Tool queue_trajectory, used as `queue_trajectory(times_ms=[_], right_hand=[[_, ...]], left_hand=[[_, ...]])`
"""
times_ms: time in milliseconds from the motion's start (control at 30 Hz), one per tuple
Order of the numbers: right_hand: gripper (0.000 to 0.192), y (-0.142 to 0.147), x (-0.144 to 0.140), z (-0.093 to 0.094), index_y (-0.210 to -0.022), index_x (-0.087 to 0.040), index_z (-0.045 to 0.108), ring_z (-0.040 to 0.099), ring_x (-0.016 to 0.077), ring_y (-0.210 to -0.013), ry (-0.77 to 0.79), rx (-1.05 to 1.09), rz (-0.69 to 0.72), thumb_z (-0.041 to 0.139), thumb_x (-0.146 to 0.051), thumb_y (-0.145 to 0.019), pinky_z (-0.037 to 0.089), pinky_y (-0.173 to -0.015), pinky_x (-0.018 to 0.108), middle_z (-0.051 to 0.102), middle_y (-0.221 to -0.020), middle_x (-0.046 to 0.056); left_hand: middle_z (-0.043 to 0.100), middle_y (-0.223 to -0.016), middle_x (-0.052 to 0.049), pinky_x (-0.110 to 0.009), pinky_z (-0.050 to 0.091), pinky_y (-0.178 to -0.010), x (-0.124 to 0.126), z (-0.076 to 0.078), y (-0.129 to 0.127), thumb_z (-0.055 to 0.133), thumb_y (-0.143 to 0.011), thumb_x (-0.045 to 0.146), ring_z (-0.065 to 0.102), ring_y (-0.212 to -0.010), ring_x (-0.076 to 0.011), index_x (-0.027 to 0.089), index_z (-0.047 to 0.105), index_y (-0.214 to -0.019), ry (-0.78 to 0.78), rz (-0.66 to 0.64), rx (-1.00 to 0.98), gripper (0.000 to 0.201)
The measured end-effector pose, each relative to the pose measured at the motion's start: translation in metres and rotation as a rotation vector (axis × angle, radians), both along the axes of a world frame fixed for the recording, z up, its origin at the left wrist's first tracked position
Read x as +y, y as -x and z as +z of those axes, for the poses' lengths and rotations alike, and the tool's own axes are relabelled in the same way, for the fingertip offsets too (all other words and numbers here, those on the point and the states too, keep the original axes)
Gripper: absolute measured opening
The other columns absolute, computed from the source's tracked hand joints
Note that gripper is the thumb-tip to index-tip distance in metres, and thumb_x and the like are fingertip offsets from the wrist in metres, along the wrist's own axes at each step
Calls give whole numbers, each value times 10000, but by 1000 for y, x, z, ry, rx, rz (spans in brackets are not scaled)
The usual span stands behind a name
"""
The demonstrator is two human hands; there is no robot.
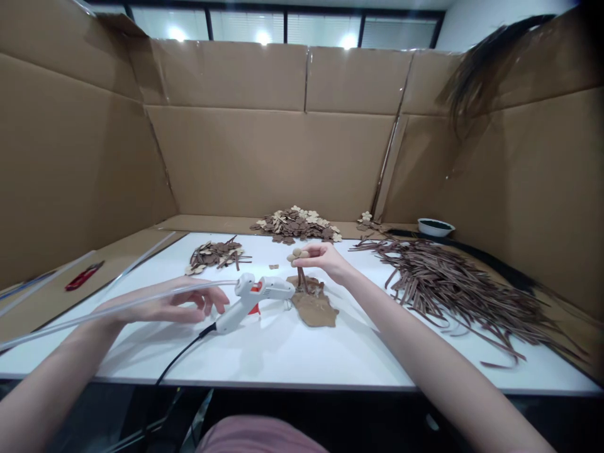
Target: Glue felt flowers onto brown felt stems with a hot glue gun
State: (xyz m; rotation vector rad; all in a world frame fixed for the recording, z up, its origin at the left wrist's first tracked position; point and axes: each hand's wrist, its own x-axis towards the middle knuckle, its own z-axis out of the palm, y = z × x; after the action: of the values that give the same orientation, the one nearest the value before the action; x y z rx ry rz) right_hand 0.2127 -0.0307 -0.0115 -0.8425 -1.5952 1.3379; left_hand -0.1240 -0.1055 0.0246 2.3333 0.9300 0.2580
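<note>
My right hand pinches a beige flower-shaped cutout, with dark brown strips hanging below it. Directly underneath lies an irregular tan scrap with dark residue on it. A white hot glue gun stands on the white board, its nozzle pointing right toward the scrap. My left hand is left of the gun's handle, fingers loosely curled and apart, holding nothing. From the back of the gun a long clear glue stick runs left across my left hand and wrist.
Brown and beige flower cutouts are heaped at the back. A smaller pile of flowers with strips lies left, many loose brown strips right. A white bowl, red cutter and cardboard walls surround the white board.
</note>
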Motion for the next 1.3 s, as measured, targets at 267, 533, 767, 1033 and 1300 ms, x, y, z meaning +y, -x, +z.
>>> queue_trajectory(times_ms=[267,533,767,1033,1300], right_hand=[[340,0,1,-2,-758,-158,724,684,219,-825,-2,-42,-58,867,-293,-481,492,-855,395,735,-851,69],[310,1,6,-9,-747,-168,720,701,215,-851,33,57,-6,867,-238,-483,514,-870,385,746,-843,55],[321,0,4,-4,-774,-156,726,702,236,-888,10,73,11,862,-253,-501,524,-881,397,747,-880,74],[320,-8,2,6,-742,-152,712,698,242,-890,-17,56,-28,863,-294,-498,513,-891,401,744,-908,94],[280,-37,-4,7,-672,-155,678,691,232,-874,-58,6,-169,850,-299,-504,504,-874,380,737,-818,65]], left_hand=[[636,-1043,-42,-255,465,-816,-8,-12,-5,614,-804,490,578,-910,-207,269,525,-1310,41,100,80,559],[651,-1053,-65,-265,463,-742,-6,-28,-34,613,-760,544,579,-878,-232,218,593,-1243,-79,160,14,583],[662,-1096,-48,-327,465,-855,-10,-33,-57,652,-746,492,569,-1049,-306,236,680,-1100,139,320,-143,438],[687,-1076,-45,-341,495,-807,-10,-34,-58,667,-732,485,599,-1022,-320,224,696,-1062,219,470,-239,422],[681,-1095,-96,-317,500,-716,0,-12,-67,671,-734,400,619,-802,-228,191,681,-1063,136,443,-369,390]])
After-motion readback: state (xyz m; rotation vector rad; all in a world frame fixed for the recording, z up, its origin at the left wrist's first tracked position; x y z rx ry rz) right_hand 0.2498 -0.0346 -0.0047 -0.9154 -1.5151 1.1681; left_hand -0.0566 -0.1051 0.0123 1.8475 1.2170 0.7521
